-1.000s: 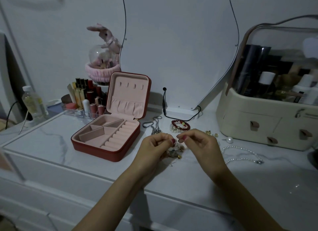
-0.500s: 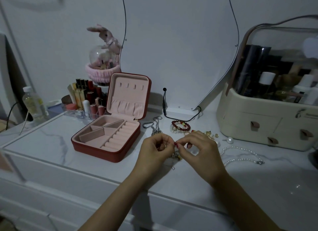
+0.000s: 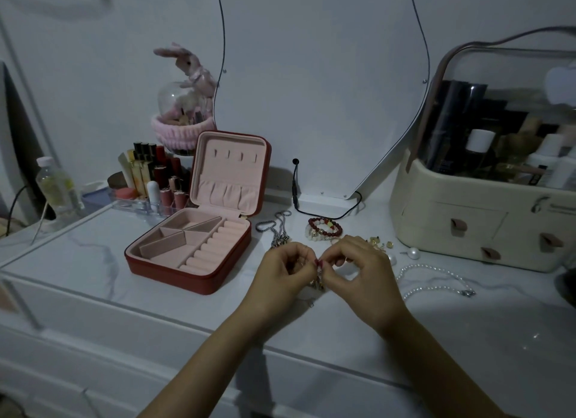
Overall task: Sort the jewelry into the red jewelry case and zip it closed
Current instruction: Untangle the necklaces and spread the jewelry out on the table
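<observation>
Head view: both hands point(image 3: 327, 268) have drawn closer together.

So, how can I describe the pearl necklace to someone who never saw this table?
Find the cream cosmetics organizer on the right. On the tabletop just in front of it lies the pearl necklace: one looped strand of small white beads with a metal clasp, unlike the red bead bracelet nearby.
</observation>
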